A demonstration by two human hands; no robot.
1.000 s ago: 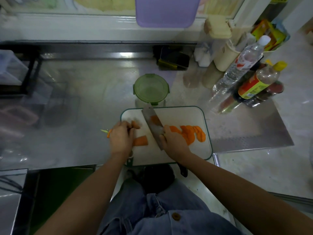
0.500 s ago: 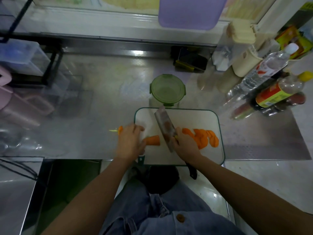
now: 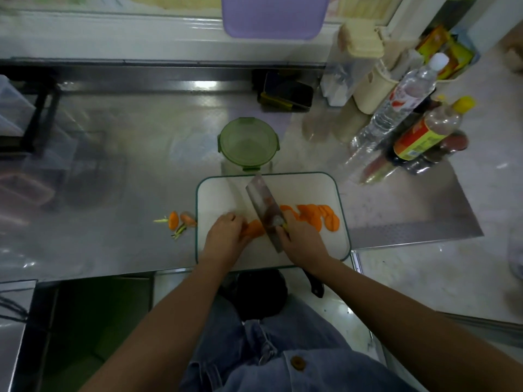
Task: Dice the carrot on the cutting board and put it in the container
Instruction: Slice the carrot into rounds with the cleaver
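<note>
Gripping the knife (image 3: pixel 264 207), the right hand (image 3: pixel 301 241) has its fingers curled round the handle where it meets the blade. The black handle end shows behind the wrist, past the near edge of the cutting board (image 3: pixel 226 190). The blade lies slanted, tip pointing away and to the left, toward the container (image 3: pixel 247 142).

Left hand (image 3: pixel 226 236): fingers bent down over the uncut carrot piece (image 3: pixel 254 228), holding it against the board. The piece's right end meets the blade; whether the edge has entered it cannot be told.

Carrot slices (image 3: pixel 314 219) lie overlapping on the right half of the board, just beyond the right hand.

The round green container stands on the counter (image 3: pixel 127 165), just behind the board's far edge, apart from it.

Carrot scraps (image 3: pixel 178 220), an orange end with green stem bits, lie on the counter just left of the board.

A clear bottle (image 3: pixel 396 108) and a yellow-capped bottle (image 3: pixel 424 134) stand at the far right, well apart from the board.
</note>
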